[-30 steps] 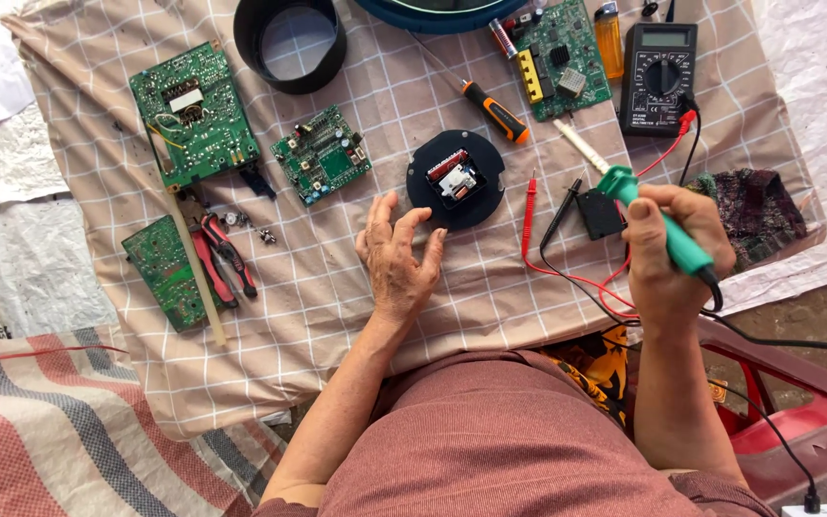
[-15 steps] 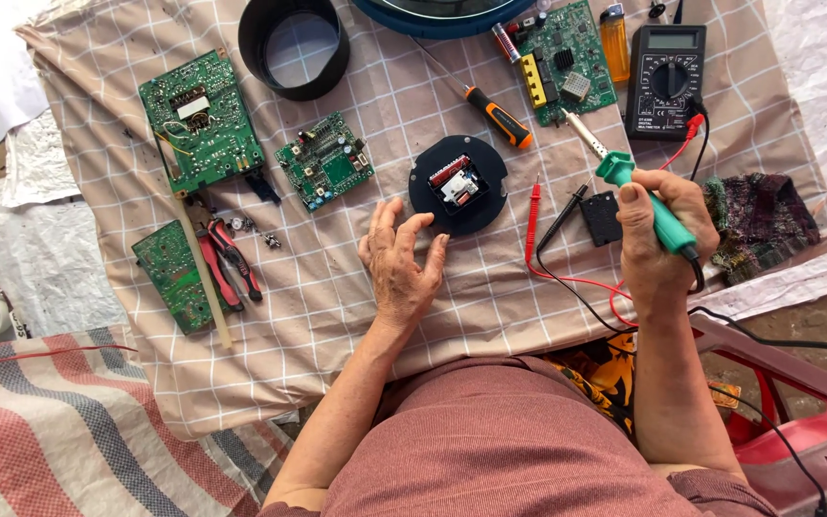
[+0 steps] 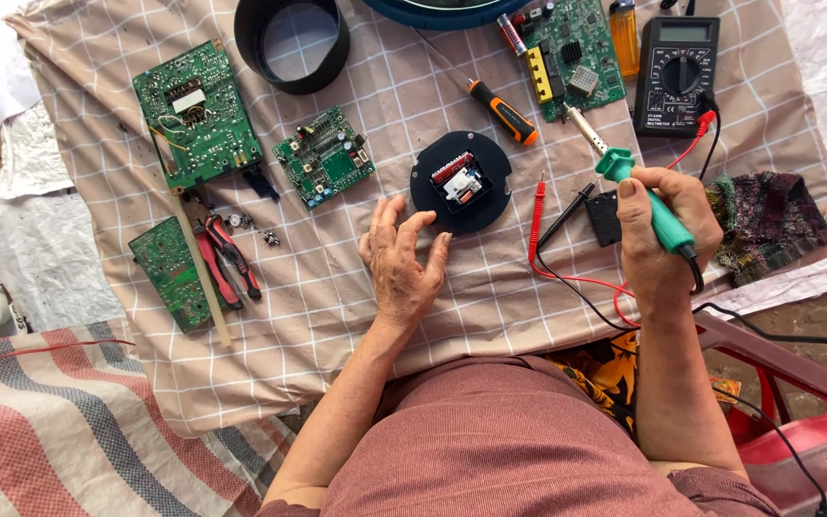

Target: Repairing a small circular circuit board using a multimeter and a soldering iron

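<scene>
Green soldering iron (image 3: 658,206) gripped in right fingers (image 3: 667,230); left fingers (image 3: 399,258) spread beside black disc's (image 3: 461,182) edge

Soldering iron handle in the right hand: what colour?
Green, on the soldering iron gripped by the right hand; the head view shows it best.

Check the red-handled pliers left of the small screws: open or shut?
Slightly open. The red-handled pliers lie flat on the checked cloth with handles spread apart; neither hand touches them. The tips' gap is unclear.
</scene>
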